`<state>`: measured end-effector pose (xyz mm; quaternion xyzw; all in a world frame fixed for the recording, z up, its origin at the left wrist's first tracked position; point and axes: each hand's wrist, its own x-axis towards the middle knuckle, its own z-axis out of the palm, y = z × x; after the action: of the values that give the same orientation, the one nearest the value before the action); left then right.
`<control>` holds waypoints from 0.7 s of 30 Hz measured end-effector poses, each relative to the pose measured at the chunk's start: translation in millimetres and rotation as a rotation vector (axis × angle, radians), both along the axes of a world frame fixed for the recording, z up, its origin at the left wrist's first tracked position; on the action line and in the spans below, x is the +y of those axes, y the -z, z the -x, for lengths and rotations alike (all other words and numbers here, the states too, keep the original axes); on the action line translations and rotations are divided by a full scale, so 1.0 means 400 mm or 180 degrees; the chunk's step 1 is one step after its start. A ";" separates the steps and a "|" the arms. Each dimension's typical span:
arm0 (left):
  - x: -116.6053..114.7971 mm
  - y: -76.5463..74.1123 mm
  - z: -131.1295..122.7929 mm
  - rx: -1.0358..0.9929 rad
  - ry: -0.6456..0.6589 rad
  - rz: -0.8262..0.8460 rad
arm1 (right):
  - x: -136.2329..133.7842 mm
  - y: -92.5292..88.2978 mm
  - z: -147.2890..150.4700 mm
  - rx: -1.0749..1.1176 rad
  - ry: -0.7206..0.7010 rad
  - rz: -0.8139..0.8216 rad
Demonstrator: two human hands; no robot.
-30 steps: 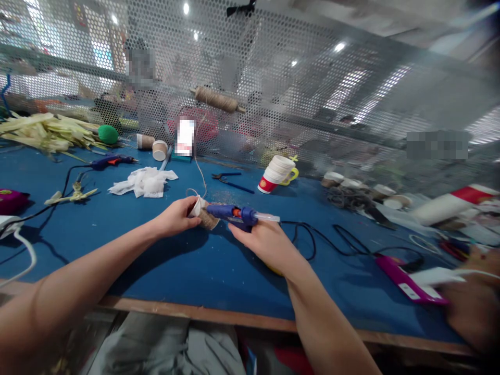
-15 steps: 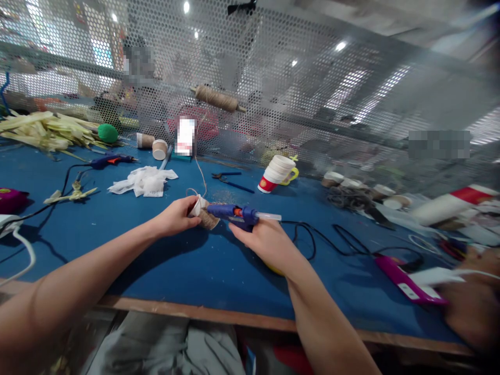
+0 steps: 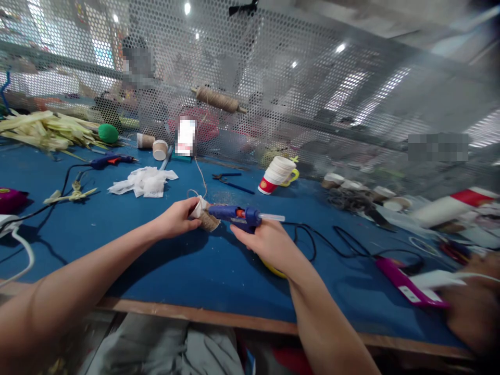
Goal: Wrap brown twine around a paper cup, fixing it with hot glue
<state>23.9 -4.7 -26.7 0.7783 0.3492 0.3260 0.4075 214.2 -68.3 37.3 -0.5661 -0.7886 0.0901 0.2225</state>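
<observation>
My left hand (image 3: 182, 217) is closed around a small paper cup (image 3: 209, 221), tilted on its side and partly wrapped in brown twine. From the cup a loose strand of twine (image 3: 202, 174) runs up toward the spool (image 3: 216, 99) on the mesh. My right hand (image 3: 269, 242) grips a blue hot glue gun (image 3: 238, 216) with a clear glue stick (image 3: 272, 217) jutting from its back. The gun's nozzle points left and is right at the cup; whether it touches cannot be made out. A yellow round thing (image 3: 271, 266) shows partly beneath my right wrist.
Behind the blue table (image 3: 175, 284) stands a perforated metal screen (image 3: 273, 78). Pliers (image 3: 233, 182), stacked paper cups (image 3: 276, 174), white cloth strips (image 3: 146, 181) and a second glue gun (image 3: 113, 160) lie around. A purple power strip (image 3: 408, 284) sits at right, near another person's blurred hand (image 3: 478, 291).
My right hand and the glue gun have shifted very slightly right. My left hand still holds the cup in nearly the same place.
</observation>
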 end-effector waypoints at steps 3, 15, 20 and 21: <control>0.001 0.001 0.000 0.0071 -0.0029 -0.0048 | 0.001 0.002 -0.001 0.0004 0.0022 0.0005; 0.001 0.001 -0.001 0.0129 -0.0014 -0.0107 | -0.003 -0.006 0.002 -0.0038 0.0072 0.0031; 0.000 0.001 -0.002 -0.0030 0.0053 0.0002 | 0.000 -0.002 0.002 -0.0063 0.0122 -0.0058; 0.000 0.001 -0.002 -0.0042 0.0068 0.0004 | 0.000 -0.002 0.002 -0.0077 0.0137 -0.0081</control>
<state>24.7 -4.9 -27.1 0.7795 0.3384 0.3265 0.4138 213.4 -68.3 38.0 -0.5811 -0.7800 0.0684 0.2220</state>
